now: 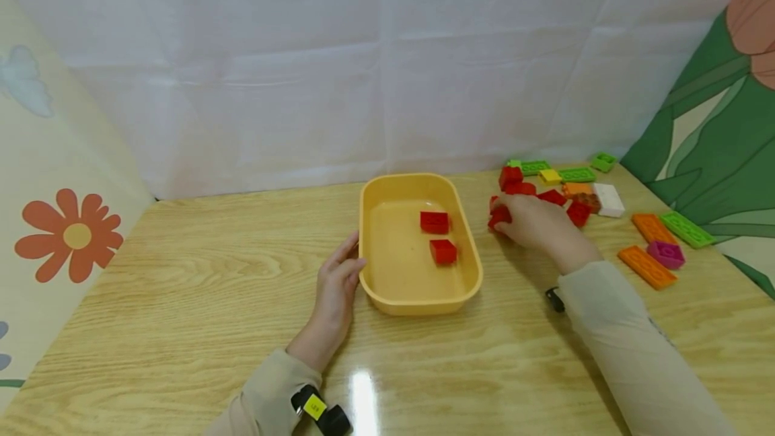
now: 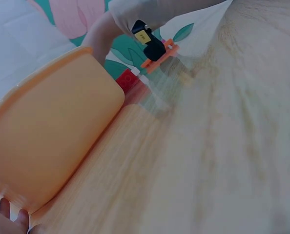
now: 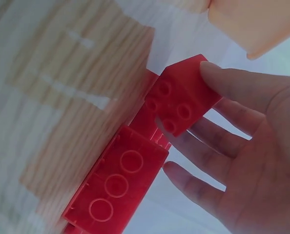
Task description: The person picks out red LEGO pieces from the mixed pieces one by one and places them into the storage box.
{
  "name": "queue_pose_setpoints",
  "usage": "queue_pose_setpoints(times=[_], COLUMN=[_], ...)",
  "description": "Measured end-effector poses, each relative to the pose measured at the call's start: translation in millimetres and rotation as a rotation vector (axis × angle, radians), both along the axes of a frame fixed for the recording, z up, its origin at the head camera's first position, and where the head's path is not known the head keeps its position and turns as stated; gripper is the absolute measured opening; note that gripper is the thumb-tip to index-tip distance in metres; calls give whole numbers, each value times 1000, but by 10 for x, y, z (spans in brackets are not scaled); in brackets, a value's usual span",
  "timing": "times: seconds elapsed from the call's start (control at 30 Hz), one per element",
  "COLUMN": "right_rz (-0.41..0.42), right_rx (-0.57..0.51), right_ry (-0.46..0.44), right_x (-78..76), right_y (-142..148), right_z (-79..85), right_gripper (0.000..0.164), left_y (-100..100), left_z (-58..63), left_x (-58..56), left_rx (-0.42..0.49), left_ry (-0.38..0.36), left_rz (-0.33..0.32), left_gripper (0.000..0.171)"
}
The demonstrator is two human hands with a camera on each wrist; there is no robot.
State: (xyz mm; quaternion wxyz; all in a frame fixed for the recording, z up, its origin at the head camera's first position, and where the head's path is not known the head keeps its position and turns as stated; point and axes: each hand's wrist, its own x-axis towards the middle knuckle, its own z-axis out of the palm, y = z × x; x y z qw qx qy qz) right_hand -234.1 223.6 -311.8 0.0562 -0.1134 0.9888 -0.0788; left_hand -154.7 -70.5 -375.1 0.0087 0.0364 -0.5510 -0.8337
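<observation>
Red block [image 3: 184, 95]: to the right of the tray [image 1: 418, 306], at the pile's near left edge; whether it touches its neighbours I cannot tell.
Right hand [image 1: 533, 222]: pinching this block between thumb and fingers, its slanted side and round studs showing in the right wrist view.
Left hand [image 1: 335, 288]: not gripping; fingers lie along the tray's left outer wall, thumb by the rim.
Pinch: thumb and fingertips on opposite sides should give a steady hold; a light, even squeeze looks enough, as a slanted face could slip.
Lift: straight up first would be safest, the little finger well off the long red block [image 3: 116, 183] just beside it.
Steadying: a gentle left touch should do; a hard push might slide the tray.
In the tray: two more blocks, the upper one [image 1: 434, 223] and the lower one [image 1: 444, 252], apart from each other.
In the way: crowded red neighbours at the fingertips, then the tray's raised side.
Farther right: white block [image 1: 608, 200], yellow block [image 1: 549, 177], orange plate [image 1: 646, 267], pink block [image 1: 665, 254].
Behind: pale cloth [image 1: 272, 86].
</observation>
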Motion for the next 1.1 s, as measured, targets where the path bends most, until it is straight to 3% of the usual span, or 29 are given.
queue_pose_setpoints(times=[0.37, 1.1], right_rz=[-11, -3], right_rx=[-7, -4], right_ry=[14, 66], right_x=[-1, 28], right_y=[-50, -145], right_z=[29, 101], right_gripper=[44, 42], left_y=[1, 0], left_z=[-2, 4], left_x=[-7, -2], left_rx=[-8, 7], left_ry=[-4, -3], left_rz=[-4, -3], left_gripper=[55, 55])
